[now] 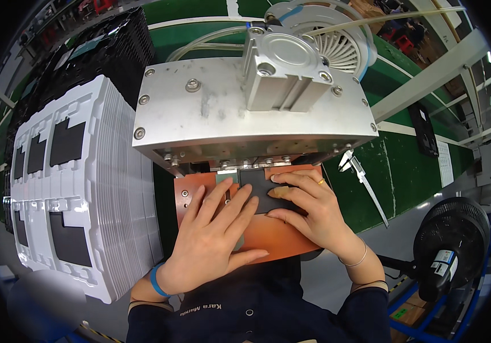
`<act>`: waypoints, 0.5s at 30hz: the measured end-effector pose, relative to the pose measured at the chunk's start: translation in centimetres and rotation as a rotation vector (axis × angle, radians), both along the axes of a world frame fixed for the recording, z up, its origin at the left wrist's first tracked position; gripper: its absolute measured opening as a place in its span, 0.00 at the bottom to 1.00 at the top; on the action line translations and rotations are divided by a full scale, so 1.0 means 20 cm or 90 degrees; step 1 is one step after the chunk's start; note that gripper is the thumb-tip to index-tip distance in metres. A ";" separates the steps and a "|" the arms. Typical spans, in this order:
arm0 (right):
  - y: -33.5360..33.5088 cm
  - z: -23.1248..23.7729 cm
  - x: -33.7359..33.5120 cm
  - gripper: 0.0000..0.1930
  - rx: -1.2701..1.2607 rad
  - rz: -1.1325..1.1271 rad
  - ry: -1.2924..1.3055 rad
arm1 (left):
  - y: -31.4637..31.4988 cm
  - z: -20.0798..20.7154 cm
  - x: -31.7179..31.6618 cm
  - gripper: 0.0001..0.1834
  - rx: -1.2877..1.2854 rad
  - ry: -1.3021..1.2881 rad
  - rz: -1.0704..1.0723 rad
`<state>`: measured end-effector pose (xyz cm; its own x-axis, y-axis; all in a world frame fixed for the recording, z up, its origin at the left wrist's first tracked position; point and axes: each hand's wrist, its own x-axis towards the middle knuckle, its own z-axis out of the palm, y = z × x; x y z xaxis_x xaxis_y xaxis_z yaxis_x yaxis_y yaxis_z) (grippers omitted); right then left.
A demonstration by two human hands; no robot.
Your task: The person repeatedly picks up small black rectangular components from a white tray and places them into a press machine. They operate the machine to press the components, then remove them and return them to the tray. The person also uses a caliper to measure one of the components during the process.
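On the orange plate (284, 239), the flat black piece (260, 191) lies under the left hand (214, 228), fingers spread at its left side, and the right hand (311, 208) (covering more), fingers spread on top.

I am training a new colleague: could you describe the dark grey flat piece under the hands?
Find the large silver metal housing; below it, an orange flat plate sticks out. On that plate lies the dark grey flat piece, touched by the left hand and right hand. The black notched pieces in the white plastic tray are untouched.
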<state>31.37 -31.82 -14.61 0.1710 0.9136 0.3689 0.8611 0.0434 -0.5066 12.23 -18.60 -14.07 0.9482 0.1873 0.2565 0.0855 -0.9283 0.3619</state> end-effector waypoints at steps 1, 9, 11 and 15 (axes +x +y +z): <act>0.00 0.00 0.00 0.15 -0.003 0.001 0.002 | 0.00 -0.01 0.01 0.38 -0.006 -0.005 -0.001; 0.02 0.01 0.01 0.16 -0.011 0.014 0.017 | 0.01 0.00 -0.01 0.41 -0.044 0.069 0.002; 0.02 0.01 0.01 0.16 -0.018 0.014 0.021 | 0.01 -0.01 -0.01 0.40 -0.048 0.074 0.004; 0.02 0.01 0.01 0.17 -0.030 0.016 0.021 | 0.01 -0.01 0.00 0.40 -0.057 0.083 0.008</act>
